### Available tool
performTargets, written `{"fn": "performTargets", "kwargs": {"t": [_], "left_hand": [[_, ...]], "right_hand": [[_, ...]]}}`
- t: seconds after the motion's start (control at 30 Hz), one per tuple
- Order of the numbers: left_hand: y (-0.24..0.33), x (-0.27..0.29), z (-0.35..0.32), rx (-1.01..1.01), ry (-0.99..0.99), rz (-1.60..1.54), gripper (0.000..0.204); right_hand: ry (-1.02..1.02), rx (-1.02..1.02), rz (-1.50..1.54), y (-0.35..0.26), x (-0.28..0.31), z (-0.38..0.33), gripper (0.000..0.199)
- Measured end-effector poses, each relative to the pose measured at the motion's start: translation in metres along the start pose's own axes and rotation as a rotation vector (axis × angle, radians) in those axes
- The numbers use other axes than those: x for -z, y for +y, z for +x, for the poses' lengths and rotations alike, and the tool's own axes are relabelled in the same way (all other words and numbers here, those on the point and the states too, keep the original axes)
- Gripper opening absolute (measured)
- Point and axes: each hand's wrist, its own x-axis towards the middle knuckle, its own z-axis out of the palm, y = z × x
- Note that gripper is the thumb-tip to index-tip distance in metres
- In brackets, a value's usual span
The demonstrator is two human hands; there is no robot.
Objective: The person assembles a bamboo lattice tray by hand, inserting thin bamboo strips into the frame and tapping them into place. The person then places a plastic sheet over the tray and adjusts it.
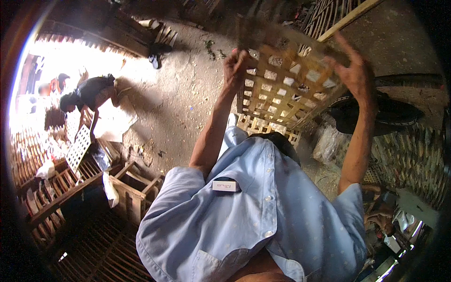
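A woven bamboo lattice panel with square gaps is held up, tilted, in front of me. My left hand is closed round its left edge. At the panel's right side is my right hand, slightly blurred, its fingers apart and the index finger stretched out. Whether its palm touches the panel's edge I cannot tell. Another woven lattice piece lies lower down, partly hidden behind the held panel and my shirt.
At the left, another person bends over a pale lattice panel. A wooden frame stool or crate stands near slatted bamboo racks. A dark round object and clear plastic wrap lie at the right. Sandals rest on the dirt floor.
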Motion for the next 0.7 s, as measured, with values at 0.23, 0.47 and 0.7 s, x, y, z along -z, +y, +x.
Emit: {"fn": "performTargets", "kwargs": {"t": [0.23,0.47,0.7], "left_hand": [[0.039,0.051,0.016,0.206,0.556,-0.185,0.059],[-0.002,0.093,0.017,0.288,0.629,-0.464,0.069],[-0.002,0.028,-0.016,0.297,0.287,-0.734,0.049]], "right_hand": [[0.449,-0.536,0.384,0.037,-0.075,-0.094,0.082],[0.363,-0.657,1.337,0.010,-0.127,-0.114,0.083],[0.490,-0.825,1.267,0.035,-0.083,-0.125,0.078]]}}
